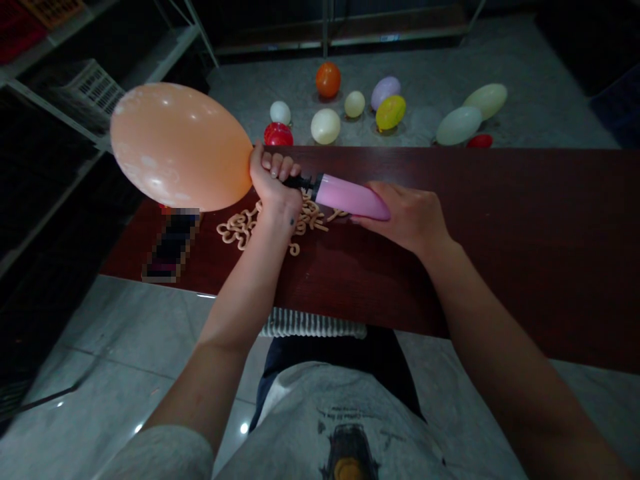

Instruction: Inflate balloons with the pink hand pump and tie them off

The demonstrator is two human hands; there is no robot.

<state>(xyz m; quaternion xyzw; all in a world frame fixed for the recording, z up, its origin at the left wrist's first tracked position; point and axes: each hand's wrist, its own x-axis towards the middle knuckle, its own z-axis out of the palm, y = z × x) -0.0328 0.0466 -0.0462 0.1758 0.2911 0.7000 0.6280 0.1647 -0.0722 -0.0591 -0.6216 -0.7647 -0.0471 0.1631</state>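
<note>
A large peach balloon (183, 147), blown up full, sticks out to the left from my left hand (275, 175). The fingers of that hand are closed around the balloon's neck and the black end of a hand pump, so the join between them is hidden. The pump's pink barrel (345, 195) slants down to the right into my right hand (410, 213), which is wrapped around its far end. Beneath my left wrist, a heap of limp, curled peach pieces (240, 227) lies on the table, partly covered by my forearm.
A dark red-brown table (525, 253) spans the view. A blurred phone (173, 247) lies at its left end. Beyond it, several balloons rest on the grey floor, among them an orange balloon (328, 80) and a yellow balloon (391, 112). Shelving (170, 60) stands left and behind.
</note>
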